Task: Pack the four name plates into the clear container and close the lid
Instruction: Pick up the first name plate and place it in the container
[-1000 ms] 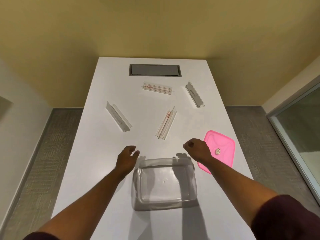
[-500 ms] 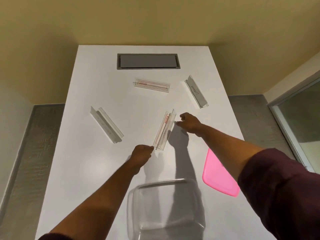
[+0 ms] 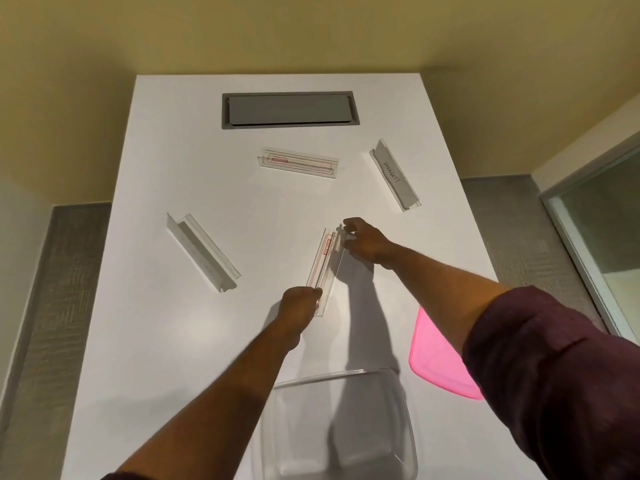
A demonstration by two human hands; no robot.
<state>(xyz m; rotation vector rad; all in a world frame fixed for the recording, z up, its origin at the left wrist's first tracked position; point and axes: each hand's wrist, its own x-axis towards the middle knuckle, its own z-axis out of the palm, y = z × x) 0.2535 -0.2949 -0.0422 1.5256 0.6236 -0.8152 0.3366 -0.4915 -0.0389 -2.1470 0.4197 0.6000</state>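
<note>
Four clear name plates lie on the white table (image 3: 156,341). The middle name plate (image 3: 325,265), with red print, is held at both ends: my left hand (image 3: 299,306) pinches its near end and my right hand (image 3: 365,239) grips its far end. A second red-printed plate (image 3: 298,162) lies farther back. The plate with a grey handwritten card (image 3: 394,174) sits at the right. Another clear plate (image 3: 202,251) rests at the left. The clear container (image 3: 337,427) stands open at the near edge, nothing in it. The pink lid (image 3: 436,362) lies to its right, partly hidden by my right arm.
A grey recessed cable hatch (image 3: 289,109) is set into the table's far end. Yellow wall stands behind the table. Grey carpet runs along both sides, and a glass panel (image 3: 609,230) is at the right.
Both hands went from beside the container out to the middle name plate and closed on its two ends. The view shifted forward, so the container now sits lower in frame.
</note>
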